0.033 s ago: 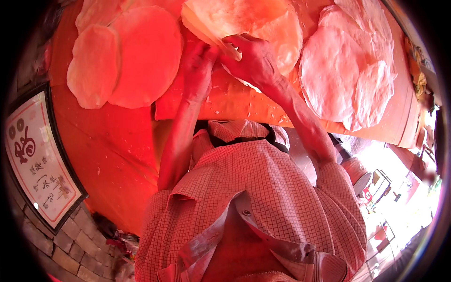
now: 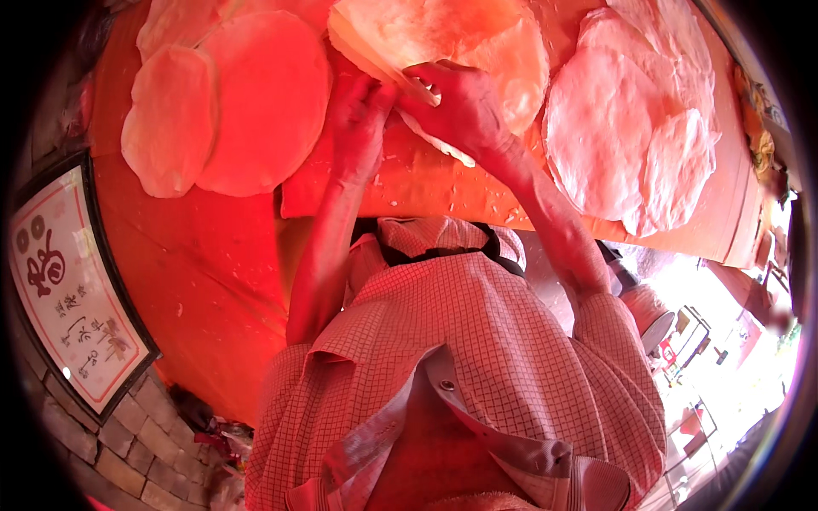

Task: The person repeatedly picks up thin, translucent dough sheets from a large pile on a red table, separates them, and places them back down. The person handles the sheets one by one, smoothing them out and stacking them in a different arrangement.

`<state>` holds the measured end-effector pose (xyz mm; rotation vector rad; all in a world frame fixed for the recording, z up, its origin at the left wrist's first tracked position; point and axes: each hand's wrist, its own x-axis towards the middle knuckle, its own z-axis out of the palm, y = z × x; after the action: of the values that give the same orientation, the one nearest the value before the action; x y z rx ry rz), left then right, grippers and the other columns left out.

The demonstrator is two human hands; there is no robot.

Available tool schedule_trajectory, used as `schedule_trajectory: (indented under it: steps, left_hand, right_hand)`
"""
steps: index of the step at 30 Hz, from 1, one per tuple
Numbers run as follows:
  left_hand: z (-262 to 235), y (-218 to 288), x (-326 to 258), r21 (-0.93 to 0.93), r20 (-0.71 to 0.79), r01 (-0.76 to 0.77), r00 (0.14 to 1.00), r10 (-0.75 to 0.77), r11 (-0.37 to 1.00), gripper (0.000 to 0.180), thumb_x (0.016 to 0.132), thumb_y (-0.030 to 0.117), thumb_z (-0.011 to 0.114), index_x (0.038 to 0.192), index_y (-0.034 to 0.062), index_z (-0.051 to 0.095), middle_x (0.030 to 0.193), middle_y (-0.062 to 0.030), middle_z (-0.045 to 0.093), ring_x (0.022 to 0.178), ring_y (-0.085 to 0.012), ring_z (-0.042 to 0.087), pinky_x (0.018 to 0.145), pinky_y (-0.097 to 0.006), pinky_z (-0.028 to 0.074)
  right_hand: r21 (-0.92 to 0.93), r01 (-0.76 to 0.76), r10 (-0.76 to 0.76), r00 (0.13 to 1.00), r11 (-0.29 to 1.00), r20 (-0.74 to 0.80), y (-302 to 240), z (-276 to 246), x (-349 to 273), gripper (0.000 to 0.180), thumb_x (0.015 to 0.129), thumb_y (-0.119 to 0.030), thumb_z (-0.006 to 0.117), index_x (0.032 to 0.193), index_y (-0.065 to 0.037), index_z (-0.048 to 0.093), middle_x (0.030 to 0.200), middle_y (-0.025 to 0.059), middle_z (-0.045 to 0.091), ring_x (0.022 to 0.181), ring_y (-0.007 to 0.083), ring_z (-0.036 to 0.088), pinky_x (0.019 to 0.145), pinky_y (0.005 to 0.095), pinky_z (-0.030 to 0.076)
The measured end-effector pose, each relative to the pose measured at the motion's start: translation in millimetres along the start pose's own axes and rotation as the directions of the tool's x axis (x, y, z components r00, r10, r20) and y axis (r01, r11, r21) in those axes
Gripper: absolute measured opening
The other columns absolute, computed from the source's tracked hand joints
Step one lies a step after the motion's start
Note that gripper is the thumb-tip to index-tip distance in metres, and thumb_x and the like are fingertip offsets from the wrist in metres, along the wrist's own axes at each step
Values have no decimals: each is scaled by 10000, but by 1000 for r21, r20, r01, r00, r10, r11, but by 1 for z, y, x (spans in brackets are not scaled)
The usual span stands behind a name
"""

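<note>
Reddish light fills the room, and one broad red-orange work surface (image 2: 409, 189) takes up most of what I can see, running from the left side across to the right. Bricks (image 2: 123, 434) show at the lower left, while a glaring, washed-out area (image 2: 724, 349) lies at the lower right, too bright for me to make out most of what stands in it. One person in a checked shirt (image 2: 486, 332) is at the near edge, both forearms reaching over the surface. One framed panel (image 2: 81, 289) with dark brushwork and a pale ground stands at the left. Thin, pale sheets lie in three groups. At the left I count at least three, among them one large round (image 2: 268, 111) and one smaller oval (image 2: 170, 128) overlapping its edge; at the right, several wrinkled sheets (image 2: 601, 128) overlap too closely to count. Between these groups is one middle sheet (image 2: 503, 64), its near edge at the two hands. The right hand (image 2: 457, 100) curls over that edge, thumb and forefinger pinching it; the left hand (image 2: 362, 109) is beside it, fingers gathered together, though I cannot tell whether they grip. Small pale crumbs (image 2: 394, 203), too many to count, dot the surface nearer the person.
</note>
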<state>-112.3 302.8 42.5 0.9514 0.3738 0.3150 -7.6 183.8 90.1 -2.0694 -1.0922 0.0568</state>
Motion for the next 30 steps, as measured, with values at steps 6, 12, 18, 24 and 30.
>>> schedule_trajectory:
  steps: [6,12,18,24,30]
  left_hand:
    - [0,4,4,-35,-69,14,997,-16,999,173,921,33,512,1078,5,579,993,-65,628,839,-134,634,683,-279,555]
    - [-38,-10,2,-156,-135,135,978,-156,979,84,884,94,517,882,76,599,785,-18,603,702,-123,593,611,-253,509]
    - [-84,-11,-17,-234,-260,167,939,-227,958,186,891,118,555,1059,49,597,957,-63,645,865,-190,623,778,-327,512]
    - [-97,-15,-24,-157,-382,204,890,-249,966,245,907,125,539,1131,30,570,1018,-75,630,909,-204,612,800,-341,508]
    - [-75,-9,-28,-112,-389,139,905,-172,984,345,941,193,501,1231,8,523,1169,-98,590,1055,-237,573,906,-385,473]
  right_hand:
    - [66,-184,186,982,981,-18,22,-9,-2,156,757,-132,657,897,-78,702,680,143,637,619,305,642,560,353,505]
    - [-248,171,-179,984,953,-8,19,53,-7,191,686,-247,624,661,-59,616,601,144,609,526,313,613,455,420,457]
    - [355,-194,251,960,915,-123,64,-76,29,144,735,-149,657,839,-69,718,748,78,697,700,201,669,626,326,520]
    - [103,-219,242,846,970,-475,206,-250,20,297,903,-264,573,778,-14,675,764,124,667,605,222,610,546,331,483]
    - [-402,-563,173,710,722,-683,204,-273,-1,248,841,-248,642,1009,-67,664,865,85,686,787,197,651,681,327,517]
